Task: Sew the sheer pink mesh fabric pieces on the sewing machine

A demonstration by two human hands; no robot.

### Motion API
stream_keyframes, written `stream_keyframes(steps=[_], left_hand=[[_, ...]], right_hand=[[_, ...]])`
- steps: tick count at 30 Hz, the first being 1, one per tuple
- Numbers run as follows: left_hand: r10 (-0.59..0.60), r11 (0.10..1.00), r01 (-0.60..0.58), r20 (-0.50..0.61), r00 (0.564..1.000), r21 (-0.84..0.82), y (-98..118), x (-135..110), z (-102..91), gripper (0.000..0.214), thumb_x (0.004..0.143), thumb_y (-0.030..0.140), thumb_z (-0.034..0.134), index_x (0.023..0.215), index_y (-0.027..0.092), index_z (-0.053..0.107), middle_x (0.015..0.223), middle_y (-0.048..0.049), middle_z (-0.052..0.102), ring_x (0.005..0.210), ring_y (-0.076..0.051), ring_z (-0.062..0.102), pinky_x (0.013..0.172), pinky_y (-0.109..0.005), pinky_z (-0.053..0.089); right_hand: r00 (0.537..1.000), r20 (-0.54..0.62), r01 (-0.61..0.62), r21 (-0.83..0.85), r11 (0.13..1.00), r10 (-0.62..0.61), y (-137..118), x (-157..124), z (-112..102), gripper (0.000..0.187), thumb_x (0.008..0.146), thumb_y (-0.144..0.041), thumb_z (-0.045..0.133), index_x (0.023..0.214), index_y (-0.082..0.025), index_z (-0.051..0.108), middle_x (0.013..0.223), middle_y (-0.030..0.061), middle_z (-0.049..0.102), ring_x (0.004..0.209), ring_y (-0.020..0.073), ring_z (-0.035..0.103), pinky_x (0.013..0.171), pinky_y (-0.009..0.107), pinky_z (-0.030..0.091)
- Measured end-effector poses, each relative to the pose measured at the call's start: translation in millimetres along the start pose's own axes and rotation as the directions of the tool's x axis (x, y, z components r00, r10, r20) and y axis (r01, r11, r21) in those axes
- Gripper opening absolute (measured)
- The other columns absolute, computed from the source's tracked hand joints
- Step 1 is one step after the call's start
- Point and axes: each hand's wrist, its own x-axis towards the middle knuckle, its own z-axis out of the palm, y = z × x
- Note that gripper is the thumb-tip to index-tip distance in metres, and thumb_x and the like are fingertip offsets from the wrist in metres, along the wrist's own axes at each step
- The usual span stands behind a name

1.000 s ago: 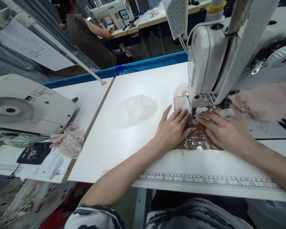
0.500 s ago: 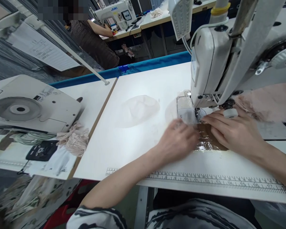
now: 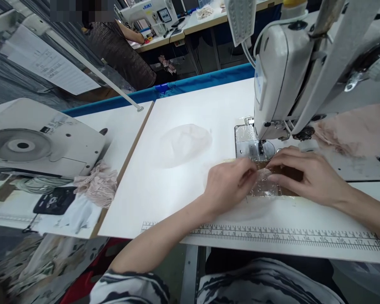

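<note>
Both my hands are at the front of the sewing machine (image 3: 272, 84), just below its needle plate (image 3: 245, 143). My left hand (image 3: 226, 183) is closed, its fingertips pinching a thin, sheer piece of fabric (image 3: 262, 179). From the other side, my right hand (image 3: 313, 175) has thumb and forefinger closed on the edge of the same fabric. The fabric is see-through, so its outline is hard to follow; part of it hangs toward the table's front edge. Beneath it lies a brown, tape-covered patch (image 3: 289, 174). The presser foot stands just behind my fingertips.
Another sheer piece (image 3: 190, 141) lies flat on the white table, left of the machine. Pink fabric (image 3: 351, 131) rests behind my right hand. A ruler strip (image 3: 259, 236) runs along the front edge. At left are a second machine (image 3: 44, 139) and bunched pink strips (image 3: 98, 183). A person works beyond.
The sheer fabric has come away from the needle plate toward me. My blurred left hand has settled slightly nearer my body, and my right hand has drawn back from beneath the machine head.
</note>
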Motion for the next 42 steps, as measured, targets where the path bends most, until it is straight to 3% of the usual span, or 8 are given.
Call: stream_keyframes(steps=[4,8,11,15,19,29,37,42], left_hand=[[-0.131,0.960,0.114,-0.049,0.990,-0.254,4.3,7.2,-7.7,0.009,0.091,0.018,0.055,0.082,0.020,0.053,0.093,-0.0013,0.070,0.095,-0.017,0.061,0.085,-0.035,0.047],[-0.404,0.697,0.428,0.177,0.897,-0.576,4.4,10.7,-11.4,0.014,0.097,0.030,0.049,0.086,0.022,0.045,0.067,0.0026,0.058,0.052,-0.009,0.048,0.048,-0.025,0.039],[-0.392,0.583,0.538,0.370,0.843,-0.609,3.2,11.6,-11.8,0.021,0.092,0.037,0.062,0.100,0.021,0.052,0.079,-0.0008,0.064,0.062,-0.011,0.057,0.052,-0.024,0.044],[-0.269,0.609,0.540,0.489,0.830,-0.582,1.1,11.9,-8.9,0.025,0.084,0.033,0.073,0.100,0.018,0.061,0.092,-0.0045,0.069,0.080,-0.016,0.065,0.067,-0.028,0.051],[-0.353,0.603,0.546,0.419,0.837,-0.582,1.6,11.6,-5.7,0.012,0.086,0.027,0.069,0.088,0.017,0.063,0.080,-0.0008,0.066,0.069,-0.011,0.058,0.062,-0.024,0.046],[-0.386,0.612,0.468,0.277,0.880,-0.637,7.9,7.4,-3.5,0.012,0.086,0.027,0.068,0.086,0.017,0.060,0.075,-0.0007,0.067,0.066,-0.013,0.063,0.057,-0.024,0.049],[-0.344,0.666,0.431,0.262,0.902,-0.609,3.1,8.7,-2.6,0.014,0.082,0.026,0.073,0.085,0.017,0.063,0.078,0.0001,0.065,0.068,-0.012,0.058,0.061,-0.024,0.047],[-0.330,0.706,0.399,0.227,0.916,-0.586,1.7,9.2,-2.4,0.007,0.084,0.024,0.073,0.083,0.017,0.071,0.075,0.0009,0.068,0.068,-0.011,0.060,0.061,-0.022,0.047]], right_hand=[[0.978,0.190,-0.139,0.309,0.941,0.082,-8.9,3.0,-1.8,0.033,0.089,-0.053,0.064,0.092,-0.023,0.075,0.077,0.0031,0.066,0.059,0.0139,0.054,0.052,0.028,0.043],[0.913,0.347,-0.381,0.536,0.754,0.215,-14.3,3.9,-3.5,0.031,0.089,-0.051,0.064,0.092,-0.021,0.072,0.047,-0.0043,0.050,0.042,0.0105,0.045,0.045,0.025,0.038],[0.880,0.411,-0.465,0.635,0.617,0.240,-15.9,4.9,-4.8,0.034,0.090,-0.053,0.064,0.093,-0.020,0.068,0.046,-0.0043,0.053,0.039,0.0100,0.047,0.044,0.023,0.039],[0.871,0.413,-0.489,0.679,0.549,0.265,-18.6,6.2,-4.8,0.032,0.084,-0.050,0.072,0.092,-0.020,0.066,0.068,0.0011,0.066,0.059,0.0121,0.061,0.049,0.021,0.045],[0.893,0.318,-0.449,0.638,0.625,0.318,-21.2,6.2,-3.1,0.040,0.071,-0.044,0.084,0.096,-0.019,0.066,0.067,-0.0014,0.063,0.057,0.0113,0.058,0.053,0.023,0.050],[0.769,0.429,-0.626,0.656,0.421,0.474,-17.9,6.9,-4.9,0.049,0.068,-0.054,0.084,0.097,-0.020,0.064,0.071,0.0047,0.072,0.059,0.0186,0.069,0.047,0.023,0.053],[0.863,0.265,-0.488,0.656,0.576,0.430,-18.2,2.4,-3.2,0.040,0.073,-0.055,0.080,0.089,-0.019,0.073,0.069,0.0051,0.071,0.061,0.0180,0.067,0.049,0.025,0.052],[0.877,0.265,-0.460,0.705,0.540,0.402,-20.8,2.5,-0.1,0.038,0.081,-0.055,0.074,0.090,-0.019,0.070,0.072,0.0048,0.071,0.064,0.0172,0.069,0.059,0.026,0.058]])
